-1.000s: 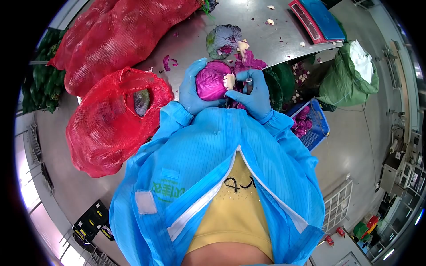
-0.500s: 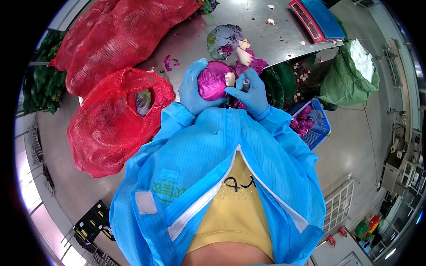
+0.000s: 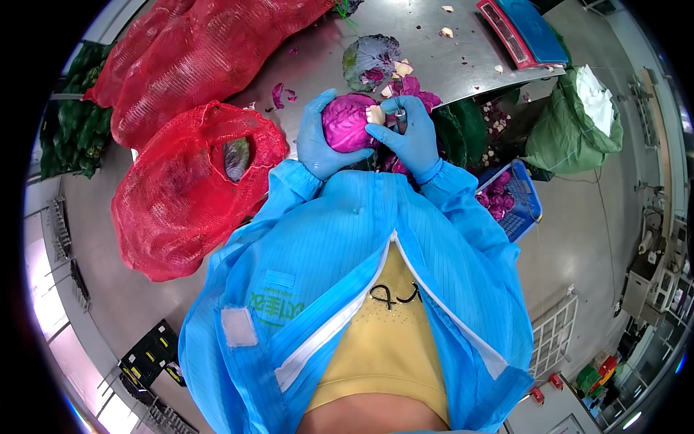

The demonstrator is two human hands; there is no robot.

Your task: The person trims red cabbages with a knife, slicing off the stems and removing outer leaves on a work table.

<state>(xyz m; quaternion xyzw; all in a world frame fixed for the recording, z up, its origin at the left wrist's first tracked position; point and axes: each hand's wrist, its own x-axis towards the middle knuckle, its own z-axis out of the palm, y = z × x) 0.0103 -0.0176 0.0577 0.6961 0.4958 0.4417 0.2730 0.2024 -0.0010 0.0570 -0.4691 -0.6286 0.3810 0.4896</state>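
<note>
A peeled red cabbage [image 3: 345, 124] rests in my left hand [image 3: 318, 141], whose gloved fingers wrap around its left side and underside. The pale cut stem end [image 3: 374, 115] of the cabbage faces right, towards my right hand [image 3: 413, 134]. That hand is closed around a tool with a short grey handle [image 3: 400, 120]; its working end is hidden. My right thumb reaches to the cabbage beside the stem. Loose purple leaves [image 3: 416, 92] and a cabbage with dull outer leaves [image 3: 370, 62] lie on the steel table just beyond.
An opened red mesh sack [image 3: 170, 206] with a cabbage inside sits left; full red sacks [image 3: 210, 50] lie behind. To the right are a blue basket [image 3: 526, 199] of purple cabbage, a green bin [image 3: 463, 130] and a green sack [image 3: 571, 137]. Trimmings dot the steel table [image 3: 426, 50].
A pale piece seen between the cabbage and the leaves has dropped away from there. Both hands have shifted slightly with the cabbage, and my right fingers have turned around the tool.
</note>
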